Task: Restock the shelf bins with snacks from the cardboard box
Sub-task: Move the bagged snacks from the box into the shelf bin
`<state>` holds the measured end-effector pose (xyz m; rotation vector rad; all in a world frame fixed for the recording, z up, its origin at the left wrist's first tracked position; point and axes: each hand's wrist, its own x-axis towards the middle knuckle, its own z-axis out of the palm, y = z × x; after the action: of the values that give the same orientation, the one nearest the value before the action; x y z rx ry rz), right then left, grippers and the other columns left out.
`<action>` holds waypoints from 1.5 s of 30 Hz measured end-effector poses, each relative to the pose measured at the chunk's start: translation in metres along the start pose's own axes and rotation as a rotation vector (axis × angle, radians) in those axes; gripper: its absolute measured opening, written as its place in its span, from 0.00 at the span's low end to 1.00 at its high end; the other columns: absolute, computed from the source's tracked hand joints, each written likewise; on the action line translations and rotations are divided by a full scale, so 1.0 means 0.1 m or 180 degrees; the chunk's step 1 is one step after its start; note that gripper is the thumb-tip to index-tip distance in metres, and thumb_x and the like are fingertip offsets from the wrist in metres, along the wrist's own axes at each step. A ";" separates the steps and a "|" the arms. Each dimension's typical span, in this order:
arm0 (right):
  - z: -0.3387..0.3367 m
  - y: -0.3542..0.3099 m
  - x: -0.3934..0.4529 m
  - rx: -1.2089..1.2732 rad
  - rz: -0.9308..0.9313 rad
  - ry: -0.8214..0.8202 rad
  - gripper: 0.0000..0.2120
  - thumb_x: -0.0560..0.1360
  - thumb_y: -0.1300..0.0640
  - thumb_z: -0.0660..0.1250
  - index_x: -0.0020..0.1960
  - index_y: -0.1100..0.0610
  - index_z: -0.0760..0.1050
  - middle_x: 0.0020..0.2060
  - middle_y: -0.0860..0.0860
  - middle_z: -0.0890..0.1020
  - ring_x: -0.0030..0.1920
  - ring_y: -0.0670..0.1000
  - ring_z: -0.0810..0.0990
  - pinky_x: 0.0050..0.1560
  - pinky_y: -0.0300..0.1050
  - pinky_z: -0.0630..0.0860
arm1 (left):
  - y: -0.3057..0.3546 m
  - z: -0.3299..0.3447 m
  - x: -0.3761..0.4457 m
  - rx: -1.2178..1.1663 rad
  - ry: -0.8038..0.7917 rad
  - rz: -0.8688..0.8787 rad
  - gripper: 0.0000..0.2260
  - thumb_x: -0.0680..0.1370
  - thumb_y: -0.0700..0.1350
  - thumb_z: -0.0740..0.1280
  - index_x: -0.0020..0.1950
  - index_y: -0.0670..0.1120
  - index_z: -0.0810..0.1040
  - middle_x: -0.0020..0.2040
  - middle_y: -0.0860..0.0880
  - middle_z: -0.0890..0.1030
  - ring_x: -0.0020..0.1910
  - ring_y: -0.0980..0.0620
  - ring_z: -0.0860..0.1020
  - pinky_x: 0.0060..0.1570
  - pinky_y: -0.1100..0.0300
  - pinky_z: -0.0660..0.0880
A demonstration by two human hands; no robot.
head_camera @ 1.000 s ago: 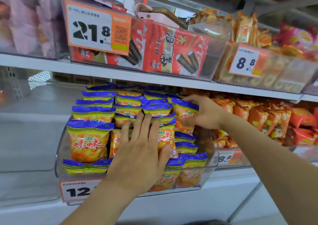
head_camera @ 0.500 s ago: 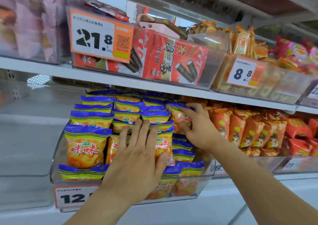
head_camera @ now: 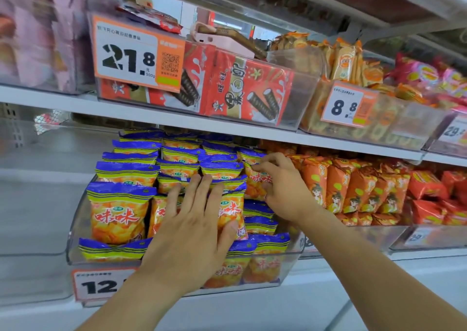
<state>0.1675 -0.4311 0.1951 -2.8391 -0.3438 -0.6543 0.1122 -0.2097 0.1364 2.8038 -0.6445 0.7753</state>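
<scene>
A clear plastic shelf bin [head_camera: 75, 229] on the lower shelf is packed with several blue-and-yellow snack bags [head_camera: 118, 211]. My left hand [head_camera: 194, 232] lies flat on the front middle bags, fingers straight and spread, thumb against one bag's lower corner. My right hand [head_camera: 283, 186] reaches to the right rear of the bin and its curled fingers pinch a snack bag [head_camera: 255, 181] standing there. The cardboard box is out of view.
Right of the bin sits a bin of orange snack packs [head_camera: 353, 189]. The upper shelf [head_camera: 126, 109] carries a bin of red boxes [head_camera: 242, 90] tagged 21.8, with a pink object on top, and a bin tagged 8.8 [head_camera: 348, 105]. An empty clear bin [head_camera: 30, 204] stands left.
My right hand slid down from the top of the rear-right bag to pinch its side. My left hand stayed pressed on the front bags. The camera moved slightly closer.
</scene>
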 end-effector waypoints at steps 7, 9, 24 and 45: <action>-0.02 -0.03 -0.01 -0.0317 -0.0034 -0.0469 0.29 0.79 0.64 0.62 0.77 0.46 0.64 0.73 0.47 0.68 0.73 0.53 0.63 0.68 0.59 0.65 | -0.01 -0.02 0.00 -0.0080 -0.0036 0.0027 0.31 0.83 0.62 0.46 0.74 0.43 0.69 0.74 0.42 0.70 0.76 0.41 0.65 0.72 0.42 0.57; -0.05 -0.02 -0.09 0.0126 -0.0015 -0.0133 0.29 0.79 0.65 0.62 0.78 0.51 0.63 0.75 0.51 0.67 0.74 0.56 0.65 0.72 0.61 0.65 | -0.01 -0.04 -0.01 -0.0201 -0.0067 -0.0002 0.31 0.82 0.63 0.46 0.75 0.44 0.67 0.76 0.43 0.68 0.77 0.42 0.63 0.74 0.43 0.55; 0.48 -0.81 -2.09 0.2422 0.0633 0.0102 0.11 0.75 0.64 0.68 0.52 0.49 0.77 0.40 0.44 0.79 0.34 0.46 0.76 0.35 0.38 0.72 | 0.05 0.14 -1.43 -0.2459 -0.0563 -0.0169 0.07 0.79 0.48 0.66 0.49 0.61 0.73 0.42 0.61 0.77 0.43 0.60 0.76 0.40 0.69 0.70; 2.39 -0.94 -3.07 0.0459 0.1286 -0.2221 0.21 0.81 0.50 0.65 0.72 0.56 0.70 0.70 0.55 0.67 0.57 0.58 0.79 0.54 0.52 0.79 | -1.04 1.12 -3.25 -0.1639 -0.0387 -0.2753 0.18 0.76 0.41 0.71 0.65 0.48 0.75 0.65 0.51 0.70 0.65 0.52 0.70 0.63 0.50 0.75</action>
<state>-0.0306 -0.3362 -0.1395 -2.7719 0.0895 0.4313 -0.0418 -0.0285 -0.1329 2.2913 0.3327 0.2165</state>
